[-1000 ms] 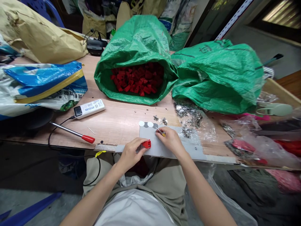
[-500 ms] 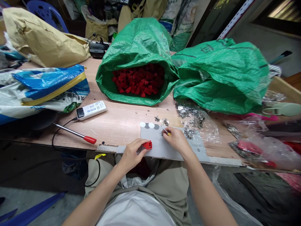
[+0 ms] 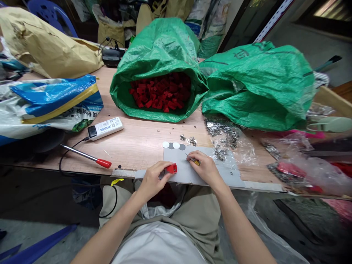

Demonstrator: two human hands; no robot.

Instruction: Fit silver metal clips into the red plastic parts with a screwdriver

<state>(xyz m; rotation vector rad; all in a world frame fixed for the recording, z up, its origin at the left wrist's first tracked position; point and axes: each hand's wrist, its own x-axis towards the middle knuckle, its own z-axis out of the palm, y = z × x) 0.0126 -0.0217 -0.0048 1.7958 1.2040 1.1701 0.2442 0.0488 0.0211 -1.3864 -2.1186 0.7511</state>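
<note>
And the right hand (image 3: pixel 205 168) is the mover here: it draws the tool (image 3: pixel 195 162) back from the row of discs (image 3: pixel 176 145), nearer the body, while the left hand (image 3: pixel 150 179) stays parked at the mat's front edge with its red part (image 3: pixel 172 168). Left thumb and forefinger are pinching that part from opposite sides, and it pokes out beyond the fingertips, its open end turned towards the right hand. Whether it rests on the mat (image 3: pixel 189 176) or hangs just above, I can't tell.

Over on the right, the fingers close around the tool's yellow handle, thin tip pointing away from the body; the tip and the red part are near but apart. I can't make out any metal bit on that tip.

As for handling, the part looks like light, stiff plastic, probably a little slick, unlikely to break under a modest squeeze. The outer side walls look the best hold, leaving the open end free. More red parts (image 3: pixel 161 91) fill the sack (image 3: pixel 162 40) beyond.
</note>
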